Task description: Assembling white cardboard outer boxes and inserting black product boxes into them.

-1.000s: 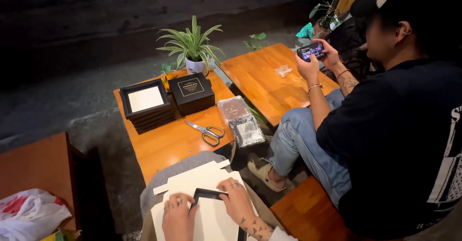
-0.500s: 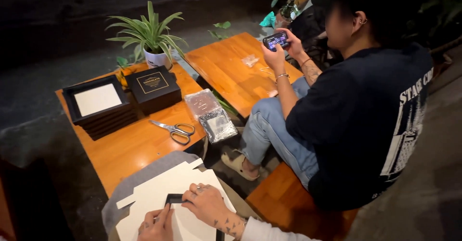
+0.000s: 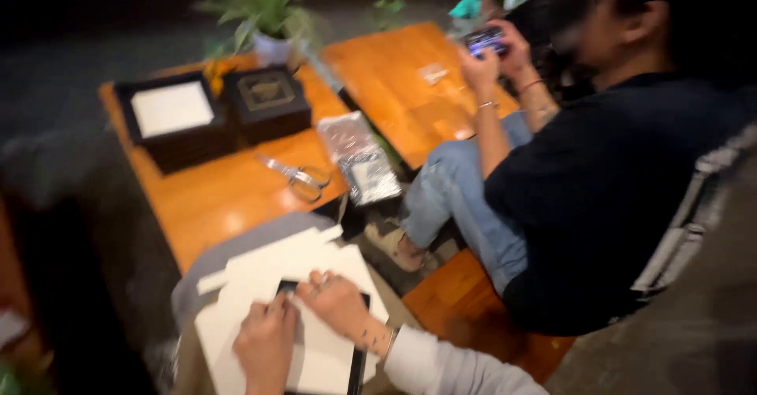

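**Both my hands down on the flat white cardboard**

My left hand [image 3: 266, 344] and right hand [image 3: 339, 304] lie side by side on a flat white cardboard cut-out [image 3: 268, 273] spread at the near end of the wooden table [image 3: 213, 198]. The fingers are curled down against the sheet; the picture is blurred, so I cannot tell whether either hand pinches anything or merely presses. Under my right hand sits a thin black piece [image 3: 359, 348], its edge running along the card towards me; my fingertips touch its upper end. A grey sheet [image 3: 260, 233] shows beneath the white card.

Further up the table stand two black boxes just beside each other. The left box [image 3: 173, 119] is open and holds a white insert that fills its top. The right box [image 3: 266, 99] is closed by a dark lid with a square emblem. Between the boxes and my card lie scissors [image 3: 296, 176], and next to them a clear plastic bag [image 3: 361, 158] with something dark and pale inside, too blurred to name. A potted plant [image 3: 264, 13] in a pale pot stands behind the boxes.

To my right another person sits in jeans and a dark shirt, both their hands holding a phone [image 3: 482, 40] over a second wooden table [image 3: 402, 87].
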